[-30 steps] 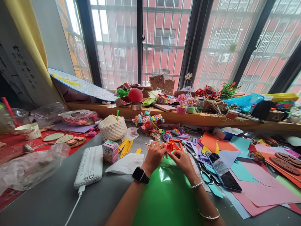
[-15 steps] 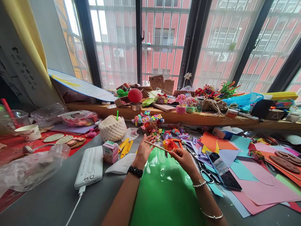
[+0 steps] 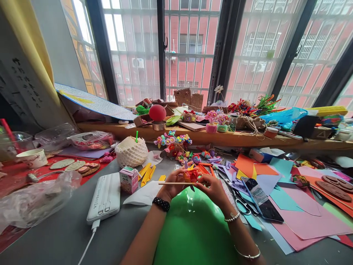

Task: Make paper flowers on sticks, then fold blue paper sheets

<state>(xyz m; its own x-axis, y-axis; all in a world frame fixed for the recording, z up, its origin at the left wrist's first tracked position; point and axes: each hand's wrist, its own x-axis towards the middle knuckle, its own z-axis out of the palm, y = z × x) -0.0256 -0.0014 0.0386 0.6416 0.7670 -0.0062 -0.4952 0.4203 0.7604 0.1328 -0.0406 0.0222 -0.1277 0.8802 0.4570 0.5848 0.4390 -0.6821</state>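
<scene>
Above a glossy green surface [image 3: 193, 235], my two hands come together around a red and orange folded-paper flower [image 3: 191, 175] with purple pieces sticking out. My left hand [image 3: 173, 187], a black band at its wrist, has its fingers closed on the flower's left side. A thin wooden stick [image 3: 171, 183] lies level in front of the flower, crossing the left palm. My right hand [image 3: 210, 186] pinches at the stick's right end, close against the flower. Whether the stick is fixed to the flower I cannot tell.
Right of my hands lie scissors [image 3: 243, 207], a phone [image 3: 261, 200] and coloured paper sheets [image 3: 306, 213]. To the left are a white power bank [image 3: 104, 198] with a cable, a pink drink carton [image 3: 129, 179] and yellow paper strips [image 3: 148, 174]. Small flower crafts [image 3: 173, 141] stand behind.
My left hand has moved right and closed on the flower; it was open beside the stick before. The stick has turned from slanting to nearly level, and the flower has come up between my hands.
</scene>
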